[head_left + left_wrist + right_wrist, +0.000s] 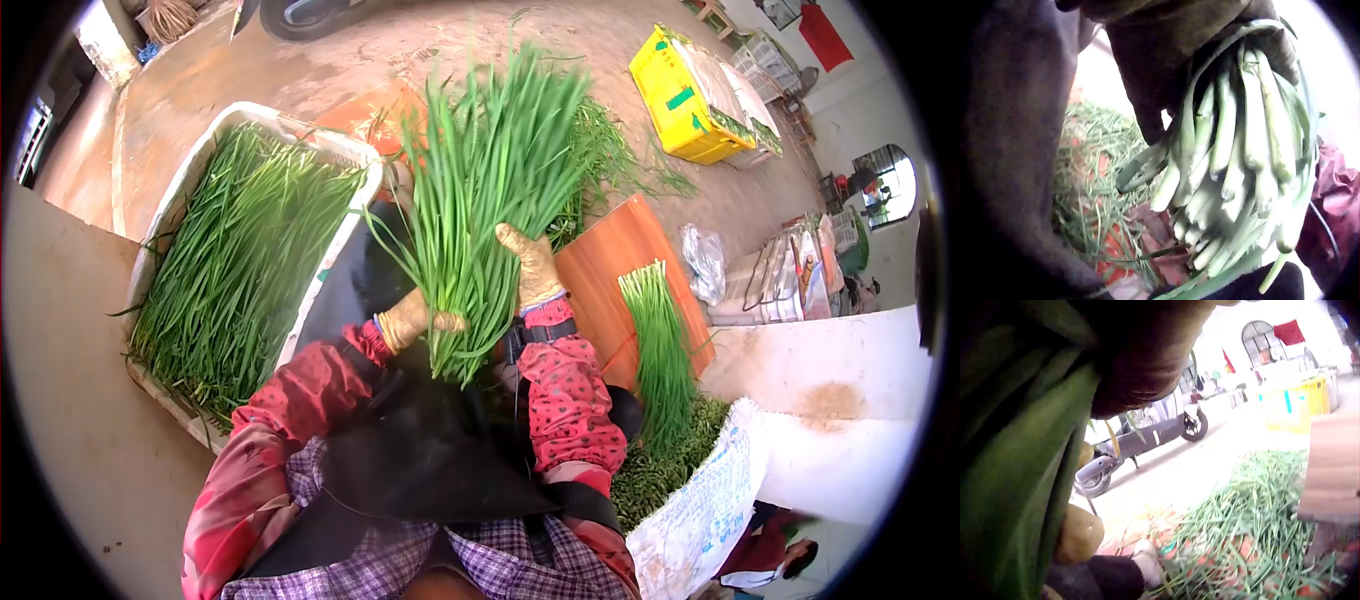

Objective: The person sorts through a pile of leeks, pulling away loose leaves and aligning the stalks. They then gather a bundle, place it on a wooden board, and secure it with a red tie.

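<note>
A large bunch of garlic chives [490, 180] stands upright in front of the person, leaf tips away from the body. The gloved left hand [418, 318] grips it low, near the cut ends. In the left wrist view, pale stem ends [1235, 169] stick out below that glove. Higher on the other side, the gloved right hand [532, 268] holds the bunch, its thumb lying along the front. Most of that hand's fingers are hidden behind leaves; in the right wrist view yellowish fingertips [1080, 534] show past the dark green leaves [1016, 469].
At left stands a white crate [365, 195] full of chives. A neat bundle [660, 340] lies on a brown board [610, 240] at right, above a white sack [715, 500] of greens. Loose trimmings [1241, 525] cover the floor ahead. A yellow crate [665, 100] stands farther off.
</note>
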`<state>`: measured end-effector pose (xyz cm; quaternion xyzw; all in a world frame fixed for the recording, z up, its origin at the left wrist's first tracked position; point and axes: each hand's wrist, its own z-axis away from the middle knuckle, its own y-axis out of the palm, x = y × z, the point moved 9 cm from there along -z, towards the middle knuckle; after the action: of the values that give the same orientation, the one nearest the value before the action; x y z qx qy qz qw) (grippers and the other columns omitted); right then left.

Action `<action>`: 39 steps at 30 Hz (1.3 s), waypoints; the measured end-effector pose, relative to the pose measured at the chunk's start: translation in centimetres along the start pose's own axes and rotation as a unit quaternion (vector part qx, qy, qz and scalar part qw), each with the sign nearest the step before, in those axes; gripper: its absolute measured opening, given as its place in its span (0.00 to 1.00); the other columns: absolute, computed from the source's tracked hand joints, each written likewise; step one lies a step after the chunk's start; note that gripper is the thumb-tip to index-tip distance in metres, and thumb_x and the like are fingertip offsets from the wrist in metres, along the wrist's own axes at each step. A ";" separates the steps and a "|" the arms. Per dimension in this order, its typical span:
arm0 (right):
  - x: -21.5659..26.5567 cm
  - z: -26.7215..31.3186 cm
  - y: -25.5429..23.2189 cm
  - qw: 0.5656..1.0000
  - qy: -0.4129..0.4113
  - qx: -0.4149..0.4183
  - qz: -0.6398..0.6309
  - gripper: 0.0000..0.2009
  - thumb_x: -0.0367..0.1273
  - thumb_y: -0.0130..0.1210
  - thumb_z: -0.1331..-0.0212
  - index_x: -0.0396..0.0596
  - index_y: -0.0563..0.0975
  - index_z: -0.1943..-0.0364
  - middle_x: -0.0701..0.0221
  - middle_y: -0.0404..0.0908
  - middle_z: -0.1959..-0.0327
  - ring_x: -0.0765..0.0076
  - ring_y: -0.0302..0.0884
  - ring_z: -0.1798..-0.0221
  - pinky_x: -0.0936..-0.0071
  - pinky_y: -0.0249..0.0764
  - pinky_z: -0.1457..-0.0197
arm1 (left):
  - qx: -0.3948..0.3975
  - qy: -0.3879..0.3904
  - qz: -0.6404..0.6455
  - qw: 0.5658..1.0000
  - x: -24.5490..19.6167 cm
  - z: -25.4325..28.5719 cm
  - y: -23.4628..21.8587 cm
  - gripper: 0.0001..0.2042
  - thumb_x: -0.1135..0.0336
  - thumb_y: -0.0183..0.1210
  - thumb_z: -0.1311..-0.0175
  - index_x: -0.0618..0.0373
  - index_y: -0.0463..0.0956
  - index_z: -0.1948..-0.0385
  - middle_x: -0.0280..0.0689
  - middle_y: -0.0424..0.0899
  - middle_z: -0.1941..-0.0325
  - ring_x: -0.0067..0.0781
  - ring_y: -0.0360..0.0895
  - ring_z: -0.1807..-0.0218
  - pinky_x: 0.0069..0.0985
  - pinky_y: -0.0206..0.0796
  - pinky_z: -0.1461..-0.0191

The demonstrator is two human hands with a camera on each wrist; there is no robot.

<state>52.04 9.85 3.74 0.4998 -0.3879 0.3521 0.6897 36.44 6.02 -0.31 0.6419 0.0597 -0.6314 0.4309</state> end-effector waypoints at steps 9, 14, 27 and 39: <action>0.2 1.9 -6.3 0.979 -0.161 -0.041 0.115 0.26 0.25 0.72 0.52 0.39 0.74 0.47 0.70 0.79 0.50 0.71 0.76 0.51 0.72 0.73 0.45 | 0.000 0.022 -0.108 0.994 -1.6 -8.5 0.4 0.33 0.75 0.73 0.51 0.58 0.70 0.40 0.31 0.81 0.48 0.23 0.75 0.48 0.27 0.70 0.43; -18.6 0.1 -15.7 0.992 0.085 -0.050 -0.082 0.29 0.26 0.70 0.51 0.41 0.71 0.42 0.67 0.76 0.44 0.66 0.72 0.43 0.68 0.70 0.37 | 0.006 -0.075 -0.014 0.997 13.2 -12.8 -5.3 0.26 0.64 0.66 0.41 0.56 0.69 0.40 0.36 0.78 0.42 0.35 0.75 0.44 0.37 0.70 0.42; -9.7 -2.0 -10.2 0.930 -0.098 -0.121 0.333 0.19 0.33 0.65 0.52 0.41 0.79 0.54 0.59 0.83 0.52 0.54 0.80 0.49 0.61 0.72 0.45 | -0.030 0.009 -0.645 0.763 7.1 -12.2 -1.2 0.19 0.58 0.62 0.49 0.56 0.75 0.57 0.47 0.80 0.56 0.47 0.77 0.54 0.44 0.72 0.56; -17.2 0.0 -10.0 0.995 -0.015 -0.061 0.082 0.20 0.29 0.58 0.39 0.38 0.72 0.43 0.63 0.78 0.46 0.63 0.75 0.46 0.63 0.71 0.41 | 0.001 -0.383 0.211 0.899 16.3 -0.3 2.1 0.54 0.14 0.34 0.50 0.61 0.67 0.39 0.47 0.75 0.41 0.49 0.76 0.47 0.48 0.67 0.45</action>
<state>53.05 5.66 -15.75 0.4286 -0.4584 0.3755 0.6821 41.16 -2.74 -13.43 0.3487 -0.2472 -0.7230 0.5428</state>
